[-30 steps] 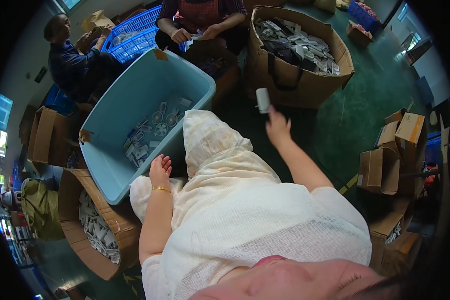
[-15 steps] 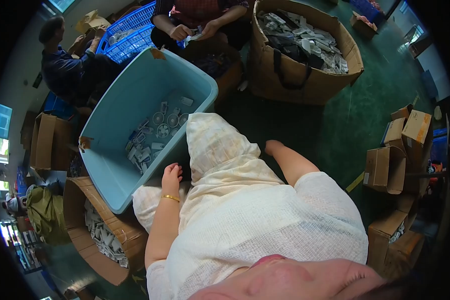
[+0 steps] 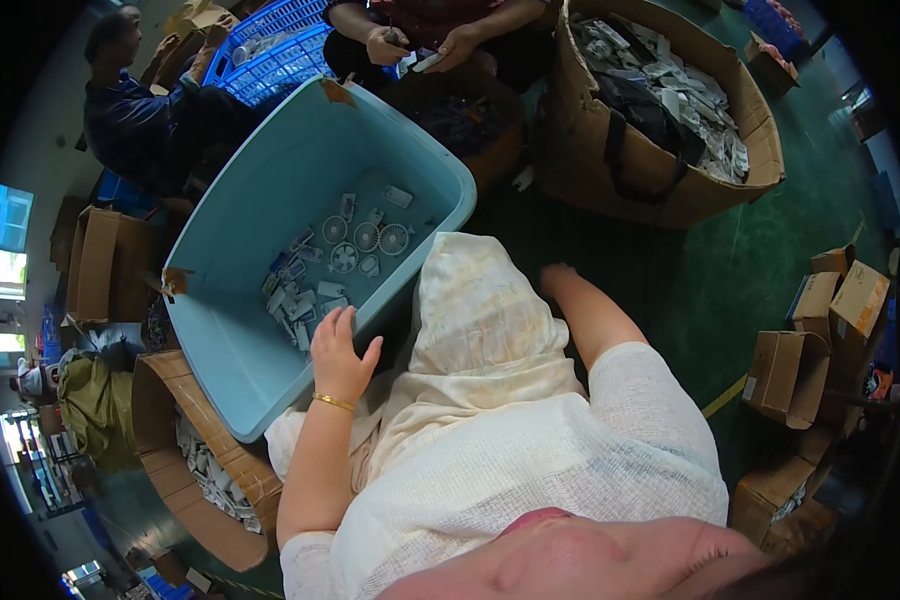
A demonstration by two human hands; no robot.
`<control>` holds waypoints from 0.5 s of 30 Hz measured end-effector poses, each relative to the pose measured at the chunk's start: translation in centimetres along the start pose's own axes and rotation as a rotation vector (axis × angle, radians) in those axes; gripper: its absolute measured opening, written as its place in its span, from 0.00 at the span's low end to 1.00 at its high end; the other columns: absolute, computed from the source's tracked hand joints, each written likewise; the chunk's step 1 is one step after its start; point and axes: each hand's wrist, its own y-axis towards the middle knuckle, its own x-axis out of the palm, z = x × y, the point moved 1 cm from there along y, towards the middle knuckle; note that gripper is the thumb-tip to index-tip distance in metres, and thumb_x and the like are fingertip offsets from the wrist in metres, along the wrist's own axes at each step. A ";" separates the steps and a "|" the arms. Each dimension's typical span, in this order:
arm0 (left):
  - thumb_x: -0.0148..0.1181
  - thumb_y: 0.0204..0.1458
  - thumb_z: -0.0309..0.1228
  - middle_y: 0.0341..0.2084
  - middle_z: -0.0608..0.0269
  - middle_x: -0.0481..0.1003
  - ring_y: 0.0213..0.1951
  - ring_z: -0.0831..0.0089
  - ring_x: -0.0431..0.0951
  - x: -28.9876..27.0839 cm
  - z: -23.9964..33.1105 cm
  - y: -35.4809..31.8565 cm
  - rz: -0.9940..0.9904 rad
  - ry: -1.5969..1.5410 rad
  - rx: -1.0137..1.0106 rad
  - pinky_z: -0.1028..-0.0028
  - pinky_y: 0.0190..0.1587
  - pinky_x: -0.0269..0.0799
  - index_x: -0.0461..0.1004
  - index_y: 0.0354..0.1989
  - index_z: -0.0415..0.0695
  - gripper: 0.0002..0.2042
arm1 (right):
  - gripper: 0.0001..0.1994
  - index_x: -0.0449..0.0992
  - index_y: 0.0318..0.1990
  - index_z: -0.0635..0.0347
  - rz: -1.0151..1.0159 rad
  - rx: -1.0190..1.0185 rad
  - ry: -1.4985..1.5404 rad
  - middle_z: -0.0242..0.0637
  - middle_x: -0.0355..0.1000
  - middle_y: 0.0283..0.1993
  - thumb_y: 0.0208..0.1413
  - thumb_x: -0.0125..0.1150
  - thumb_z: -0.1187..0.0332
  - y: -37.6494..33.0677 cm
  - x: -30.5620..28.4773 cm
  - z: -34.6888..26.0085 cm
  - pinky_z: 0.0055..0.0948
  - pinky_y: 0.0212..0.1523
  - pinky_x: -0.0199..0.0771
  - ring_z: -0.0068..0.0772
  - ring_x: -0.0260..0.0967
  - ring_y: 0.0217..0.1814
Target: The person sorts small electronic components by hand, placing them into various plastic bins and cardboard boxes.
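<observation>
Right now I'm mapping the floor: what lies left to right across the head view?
Small cardboard box → blue tub → left hand → right hand → big cardboard bin → stacked cartons.

Right hand [image 3: 560, 275] fingers hidden behind the cream-clad knee [image 3: 480, 300]

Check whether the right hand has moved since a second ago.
Yes. The right hand has dropped from up near the big cardboard box, where it held a small white item, down beside the knee, away from that box.
</observation>
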 end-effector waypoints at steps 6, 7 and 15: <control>0.62 0.40 0.40 0.26 0.59 0.73 0.28 0.59 0.73 2.2 -0.3 2.5 -0.102 0.078 -0.049 0.65 0.29 0.69 0.70 0.34 0.43 0.16 | 0.16 0.72 0.47 0.57 0.009 0.018 0.162 0.44 0.65 0.54 0.51 0.46 0.67 7.7 -4.8 0.8 0.39 0.52 0.65 0.41 0.63 0.56; 0.62 0.39 0.40 0.25 0.59 0.72 0.28 0.59 0.73 1.9 -0.3 2.2 -0.079 0.093 -0.062 0.65 0.29 0.69 0.70 0.33 0.44 0.16 | 0.16 0.72 0.47 0.57 -0.004 0.009 0.155 0.44 0.65 0.54 0.51 0.46 0.67 8.8 -5.2 0.0 0.39 0.52 0.65 0.41 0.63 0.56; 0.59 0.34 0.29 0.30 0.54 0.73 0.29 0.57 0.72 1.4 -0.7 2.4 -0.169 -0.001 0.020 0.65 0.31 0.69 0.68 0.38 0.40 0.18 | 0.23 0.59 0.59 0.47 0.287 0.100 0.407 0.46 0.61 0.57 0.53 0.45 0.66 18.8 -6.7 0.1 0.42 0.55 0.63 0.45 0.61 0.56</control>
